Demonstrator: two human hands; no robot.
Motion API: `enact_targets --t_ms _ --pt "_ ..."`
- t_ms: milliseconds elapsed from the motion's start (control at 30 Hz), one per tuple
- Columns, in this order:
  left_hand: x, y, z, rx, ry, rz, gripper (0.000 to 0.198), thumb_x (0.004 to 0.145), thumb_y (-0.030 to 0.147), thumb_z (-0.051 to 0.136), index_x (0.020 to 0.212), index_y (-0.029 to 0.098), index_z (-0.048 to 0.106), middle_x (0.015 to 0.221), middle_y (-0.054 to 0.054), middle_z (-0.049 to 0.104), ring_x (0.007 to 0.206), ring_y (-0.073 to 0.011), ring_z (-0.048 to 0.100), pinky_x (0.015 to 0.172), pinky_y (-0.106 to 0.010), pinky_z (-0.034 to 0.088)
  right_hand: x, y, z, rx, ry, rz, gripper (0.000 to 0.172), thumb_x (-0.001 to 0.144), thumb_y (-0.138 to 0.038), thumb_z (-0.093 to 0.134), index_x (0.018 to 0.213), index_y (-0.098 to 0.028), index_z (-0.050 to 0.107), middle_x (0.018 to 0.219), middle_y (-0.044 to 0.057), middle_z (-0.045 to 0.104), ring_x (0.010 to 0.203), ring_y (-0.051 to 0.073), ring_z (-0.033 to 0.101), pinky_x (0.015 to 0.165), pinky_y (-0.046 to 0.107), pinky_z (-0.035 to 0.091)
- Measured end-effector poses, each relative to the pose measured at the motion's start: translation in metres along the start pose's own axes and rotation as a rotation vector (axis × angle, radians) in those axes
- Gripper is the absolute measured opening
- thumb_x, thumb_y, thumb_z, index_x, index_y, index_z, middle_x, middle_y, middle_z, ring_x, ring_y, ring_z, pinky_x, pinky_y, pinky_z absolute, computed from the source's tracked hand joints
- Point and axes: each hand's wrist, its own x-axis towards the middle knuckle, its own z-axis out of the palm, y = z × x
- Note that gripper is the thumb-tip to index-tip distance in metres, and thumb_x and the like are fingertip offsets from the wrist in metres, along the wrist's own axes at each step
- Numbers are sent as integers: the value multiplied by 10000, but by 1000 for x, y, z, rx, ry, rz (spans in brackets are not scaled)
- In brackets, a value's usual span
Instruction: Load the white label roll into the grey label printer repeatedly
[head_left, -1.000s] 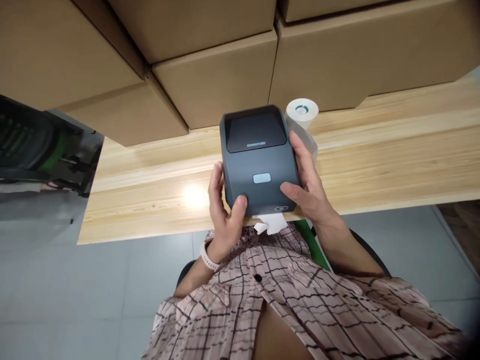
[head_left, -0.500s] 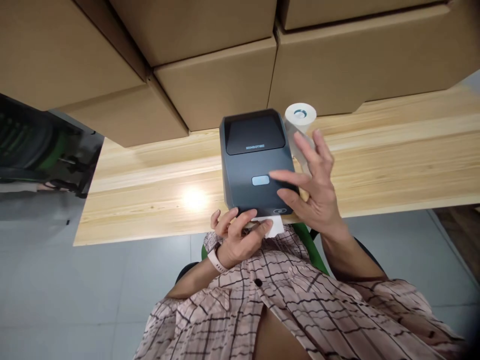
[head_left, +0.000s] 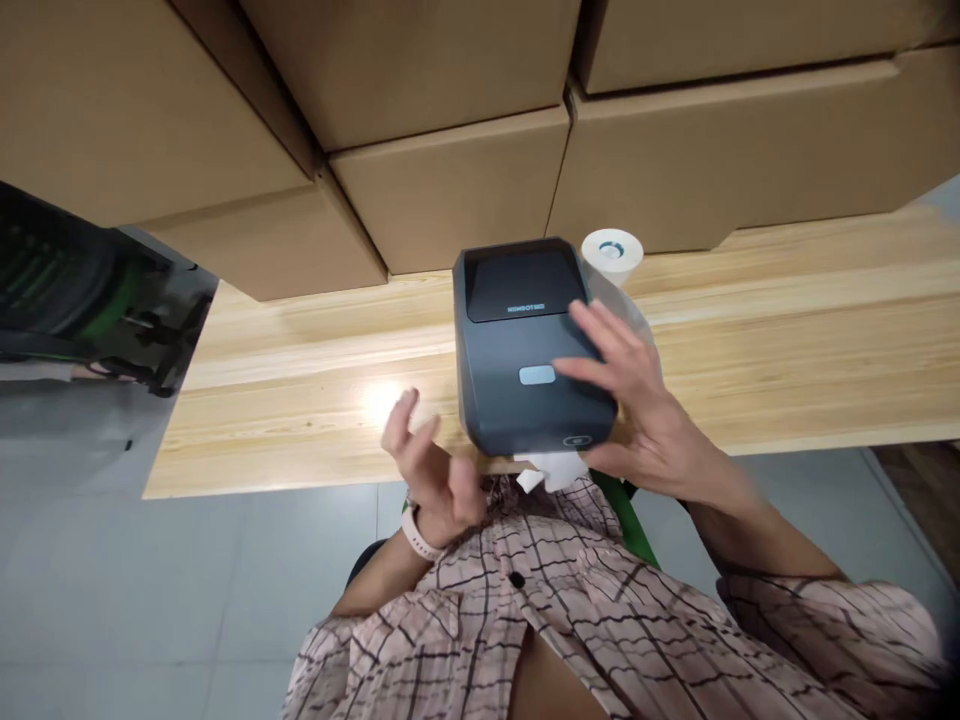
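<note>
A dark grey label printer stands at the near edge of a light wooden table. White paper sticks out of its front slot. My right hand rests on the printer's top right with its fingers spread, the index finger near the pale button. My left hand hovers left of the printer, off it, with fingers loosely apart and nothing in it. A white watch is on that wrist. A white paper roll stands just behind the printer's right side.
Large cardboard boxes are stacked along the back of the table, close behind the printer. A dark chair with green parts sits at the left beyond the table's end. Grey floor lies below the table edge.
My left hand let go of the paper at the printer's slot and moved left and up, opening. My right hand came down from a raised pose onto the printer's top.
</note>
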Motion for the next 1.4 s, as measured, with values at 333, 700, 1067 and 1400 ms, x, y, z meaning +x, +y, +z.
enact_targets --t_ms 333,700,1067,1400 --pt "105 -57 36 -446 -409 -706 467 842 364 778 1294 307 677 1488 -65 630 1444 -302 541 1229 -503 437 78 7 -35 -133 278 -263 836 998 -853 203 1699 -397 215 1815 -57 173 1701 328 106 1380 575 103" --pt "88 -64 49 -499 -672 -647 950 806 581 857 1603 315 413 1710 -121 427 1606 -363 371 1269 -541 406 170 25 -41 -339 423 51 728 1041 -674 380 1614 -228 349 1764 28 306 1657 347 259 1333 506 194" --pt "87 -63 49 -475 -673 -614 918 849 531 830 1616 277 396 1687 -148 463 1567 -343 445 1272 -523 403 104 41 14 -157 -577 -130 338 1078 -359 292 969 -233 586 794 42 700 758 234 633 1103 530 438" --pt "94 -69 44 -557 -718 -623 1112 847 355 764 1729 291 90 1722 -183 412 1531 -326 518 1303 -572 376 109 63 -24 222 -675 -142 531 1020 -514 574 1506 -298 562 1217 65 795 1064 247 749 917 424 582"
